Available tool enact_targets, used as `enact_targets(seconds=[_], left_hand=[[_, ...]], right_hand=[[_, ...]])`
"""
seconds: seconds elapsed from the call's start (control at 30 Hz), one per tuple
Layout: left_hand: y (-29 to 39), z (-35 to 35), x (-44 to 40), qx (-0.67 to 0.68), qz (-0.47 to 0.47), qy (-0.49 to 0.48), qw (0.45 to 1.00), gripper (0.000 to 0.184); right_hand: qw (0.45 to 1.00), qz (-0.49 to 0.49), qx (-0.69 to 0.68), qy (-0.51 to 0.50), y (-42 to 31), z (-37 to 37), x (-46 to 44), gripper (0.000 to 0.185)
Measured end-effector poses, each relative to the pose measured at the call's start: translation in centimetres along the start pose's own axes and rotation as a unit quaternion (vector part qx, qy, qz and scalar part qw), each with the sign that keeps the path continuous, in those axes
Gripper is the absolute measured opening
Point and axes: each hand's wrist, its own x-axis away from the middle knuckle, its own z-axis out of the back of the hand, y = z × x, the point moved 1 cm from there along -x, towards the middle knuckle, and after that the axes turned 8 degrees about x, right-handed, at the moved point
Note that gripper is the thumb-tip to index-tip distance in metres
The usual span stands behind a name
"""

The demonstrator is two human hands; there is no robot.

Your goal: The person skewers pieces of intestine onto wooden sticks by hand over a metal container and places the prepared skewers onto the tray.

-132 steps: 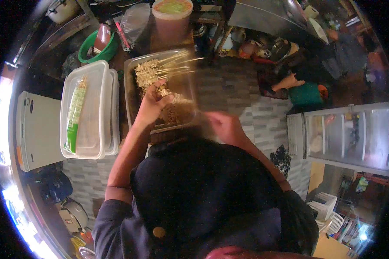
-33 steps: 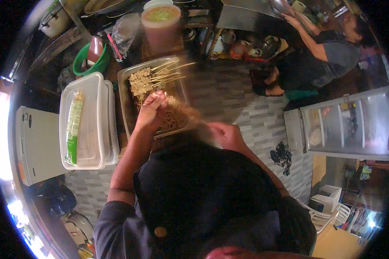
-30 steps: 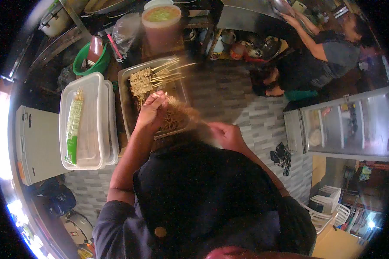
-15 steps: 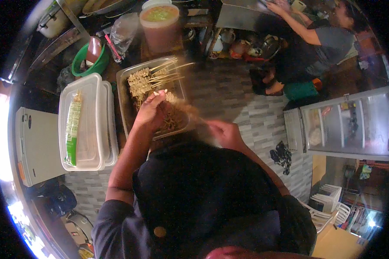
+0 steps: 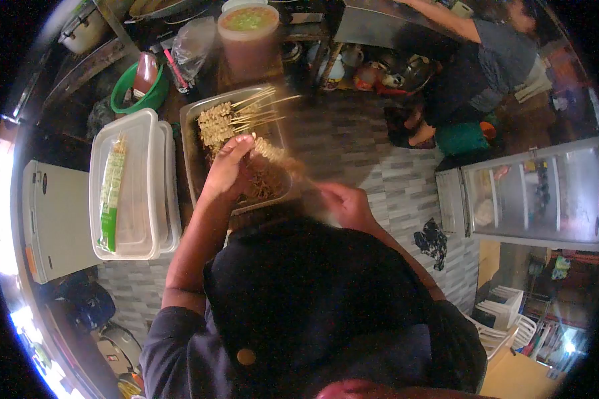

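A skewer with pale, folded pieces on it (image 5: 269, 150) slants between my two hands, over the near right part of a clear tray (image 5: 188, 143). My left hand (image 5: 227, 166) pinches the pieces at its upper left end. My right hand (image 5: 347, 203), outside the tray's right side, is closed round the lower right end, where the stick blurs. In the tray's far part lie several filled skewers (image 5: 214, 124), their bare sticks pointing right. Loose brown strips (image 5: 266, 184) lie in the tray's near part, partly behind my left hand.
Left of the tray are stacked clear containers (image 5: 136, 233) with a green-and-white packet of sticks (image 5: 112, 193). A tub with green bits (image 5: 247, 43) stands beyond the tray, a green basin (image 5: 154, 95) at far left. Another person (image 5: 496, 56) is at upper right, above an open fridge (image 5: 536, 193).
Over the last seconds the skewer has come to lie between both hands, and more of its pale pieces show now. The other person has shifted toward the top edge.
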Motion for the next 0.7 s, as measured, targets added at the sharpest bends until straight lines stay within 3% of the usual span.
enact_targets(seconds=[0.13, 0.33, 0.5, 0.7], left_hand=[[-0.4, 0.6, -0.6, -0.015, 0.03, 0.01, 0.999, 0.004], [0.2, -0.4, 0.1, -0.048, -0.012, 0.013, 0.999, 0.005], [0.0, 0.4, -0.3, 0.024, 0.014, 0.031, 0.999, 0.009], [-0.7, 0.7, -0.5, 0.02, 0.023, 0.033, 0.999, 0.011]], right_hand=[[0.999, -0.005, 0.035, -0.003, -0.6, 0.2, 0.0, 0.022], [0.998, -0.008, 0.061, 0.009, -1.7, 0.5, 0.0, 0.022], [0.997, -0.018, 0.072, -0.01, -2.0, 0.5, 0.0, 0.022], [0.998, -0.031, 0.051, -0.01, -2.0, 0.4, 0.2, 0.022]])
